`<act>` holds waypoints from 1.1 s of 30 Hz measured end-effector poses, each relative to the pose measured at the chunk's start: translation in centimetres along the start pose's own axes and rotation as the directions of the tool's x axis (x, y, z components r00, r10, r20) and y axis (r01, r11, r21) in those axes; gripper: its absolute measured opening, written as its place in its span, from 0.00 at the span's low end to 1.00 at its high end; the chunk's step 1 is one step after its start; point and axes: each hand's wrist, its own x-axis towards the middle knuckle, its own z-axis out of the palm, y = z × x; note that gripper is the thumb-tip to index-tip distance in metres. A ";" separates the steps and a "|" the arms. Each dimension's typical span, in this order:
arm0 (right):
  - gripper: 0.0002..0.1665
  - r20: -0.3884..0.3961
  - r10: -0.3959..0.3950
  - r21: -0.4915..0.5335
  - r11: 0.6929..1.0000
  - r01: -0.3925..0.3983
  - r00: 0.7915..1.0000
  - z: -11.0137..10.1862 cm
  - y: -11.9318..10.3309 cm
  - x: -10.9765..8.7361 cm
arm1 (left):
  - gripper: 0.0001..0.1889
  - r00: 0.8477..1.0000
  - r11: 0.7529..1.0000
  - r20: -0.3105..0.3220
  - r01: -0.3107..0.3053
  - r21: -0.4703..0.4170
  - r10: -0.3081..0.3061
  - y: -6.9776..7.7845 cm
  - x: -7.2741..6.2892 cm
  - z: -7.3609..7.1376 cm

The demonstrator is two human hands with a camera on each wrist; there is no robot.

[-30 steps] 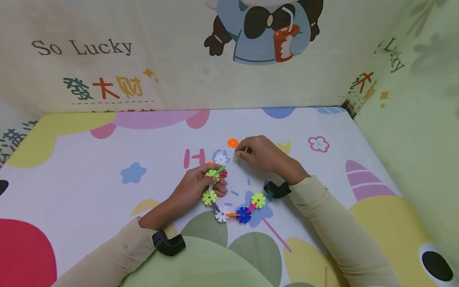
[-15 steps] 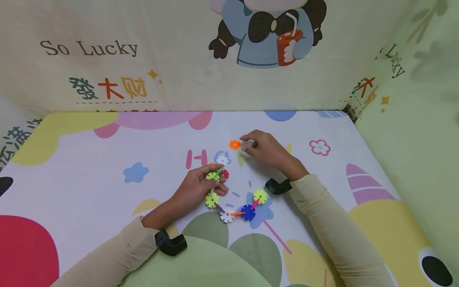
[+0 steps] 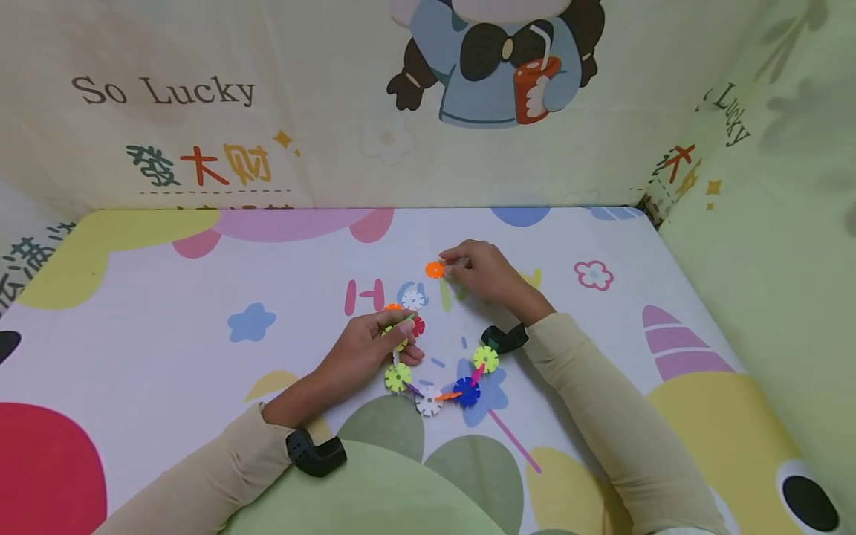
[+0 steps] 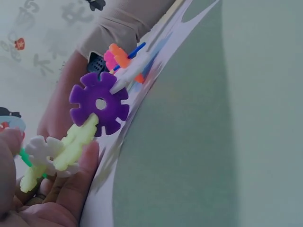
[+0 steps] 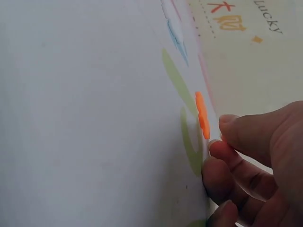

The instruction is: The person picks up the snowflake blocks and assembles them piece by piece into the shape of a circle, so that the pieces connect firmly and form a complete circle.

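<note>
Bench covered in a smooth printed cloth with pastel blobs, flowers and letters; matching printed fabric walls on three sides.

Left hand: we see its fingers curled round the upper end of a chain of flat, notched-edge plastic snowflake discs. It pinches a pale yellow-green disc with a thin green stick through it. In the left wrist view, the thumb and fingers clamp a white disc slotted into a yellow-green one, with a glossy purple disc with a round centre hole just beyond.

The chain curves below that hand on the bench: yellow-green disc, white disc, blue disc, another yellow-green disc, linked by short coloured sticks. A loose white disc and a red one lie just beside the left hand's fingertips.

Right hand: fingers bent, tips drawn together at a small flat orange snowflake disc that lies on the bench, well apart from the chain. In the right wrist view the orange disc shows edge-on and thin, with the thumb and forefinger tips at its rim. We cannot tell whether they grip it or only touch it.

Both arms wear beige knit sleeves, with a black device strapped at each wrist.
</note>
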 end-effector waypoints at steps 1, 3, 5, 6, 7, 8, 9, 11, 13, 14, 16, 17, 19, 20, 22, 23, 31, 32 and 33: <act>0.18 0.000 0.005 -0.005 1.000 -0.005 1.000 0.1 0.0 0.1 | 0.27 1.000 1.000 0.000 0.005 -0.012 -0.005 0.0 0.0 0.0; 0.19 0.001 0.019 -0.010 1.000 -0.019 1.000 0.2 -0.1 0.3 | 0.27 1.000 1.000 0.004 0.011 -0.024 -0.011 -0.1 0.1 -0.1; 0.19 -0.002 0.031 -0.011 0.999 -0.031 1.000 0.4 -0.2 0.4 | 0.27 1.000 0.999 0.014 0.009 -0.038 -0.009 -0.1 0.1 -0.1; 0.19 -0.004 0.035 -0.010 0.999 -0.035 0.999 0.4 -0.3 0.4 | 0.27 1.000 0.999 0.018 0.008 -0.042 -0.007 -0.1 0.1 -0.2; 0.19 -0.006 0.043 -0.014 0.999 -0.043 0.999 0.5 -0.4 0.4 | 0.27 1.000 0.999 0.024 0.006 -0.047 -0.005 -0.1 0.1 -0.2; 0.19 -0.009 0.052 -0.018 0.998 -0.052 0.999 0.5 -0.4 0.5 | 0.27 1.000 0.999 0.030 0.004 -0.051 -0.002 -0.1 0.1 -0.2; 0.19 -0.011 0.056 -0.027 0.998 -0.056 0.998 0.5 -0.4 0.5 | 0.27 0.999 0.999 0.036 0.001 -0.054 0.001 -0.2 0.2 -0.3; 0.20 -0.005 0.060 -0.053 0.997 -0.061 0.998 0.4 -0.5 0.6 | 0.27 0.999 0.998 0.045 0.002 -0.062 0.001 -0.2 0.2 -0.3; 0.22 0.013 0.068 -0.082 0.994 -0.067 0.998 0.4 -0.5 0.7 | 0.26 0.999 0.998 0.051 0.002 -0.067 0.001 -0.2 0.2 -0.3; 0.22 0.027 0.070 -0.096 0.993 -0.067 0.997 0.3 -0.5 0.8 | 0.26 0.999 0.998 0.053 0.003 -0.067 0.001 -0.1 0.3 -0.2; 0.23 0.054 0.073 -0.122 0.990 -0.066 0.996 0.2 -0.6 0.9 | 0.26 0.998 0.997 0.058 0.007 -0.074 -0.003 -0.1 0.3 -0.2; 0.24 0.065 0.075 -0.127 0.990 -0.067 0.995 0.2 -0.6 0.9 | 0.26 0.998 0.997 0.058 0.009 -0.075 -0.005 -0.1 0.3 -0.2; 0.23 0.076 0.073 -0.124 0.990 -0.063 0.994 0.1 -0.7 0.9 | 0.26 0.998 0.998 0.058 0.012 -0.069 -0.008 -0.1 0.3 -0.2; 0.22 0.077 0.068 -0.120 0.991 -0.058 0.995 0.1 -0.7 0.8 | 0.26 0.998 0.998 0.057 0.013 -0.069 -0.009 -0.1 0.3 -0.2; 0.22 0.076 0.054 -0.105 0.993 -0.045 0.996 0.1 -0.5 0.8 | 0.27 0.998 0.998 0.056 0.015 -0.067 -0.012 -0.1 0.3 -0.2; 0.21 0.075 0.052 -0.091 0.995 -0.045 0.996 0.0 -0.5 0.8 | 0.27 0.998 0.998 0.055 0.016 -0.065 -0.013 -0.1 0.3 -0.2; 0.14 0.067 0.055 -0.004 0.999 -0.054 0.996 -0.7 -0.3 0.2 | 0.27 0.999 0.999 0.049 0.020 -0.046 -0.017 -0.1 0.2 -0.2; 0.14 0.068 0.046 -0.003 0.999 -0.046 0.997 -0.7 -0.3 0.1 | 0.27 0.999 0.999 0.048 0.019 -0.045 -0.017 -0.1 0.2 -0.2; 0.14 0.071 0.035 -0.007 0.999 -0.035 0.997 -0.7 -0.3 0.1 | 0.27 0.999 0.999 0.048 0.017 -0.042 -0.015 -0.1 0.2 -0.3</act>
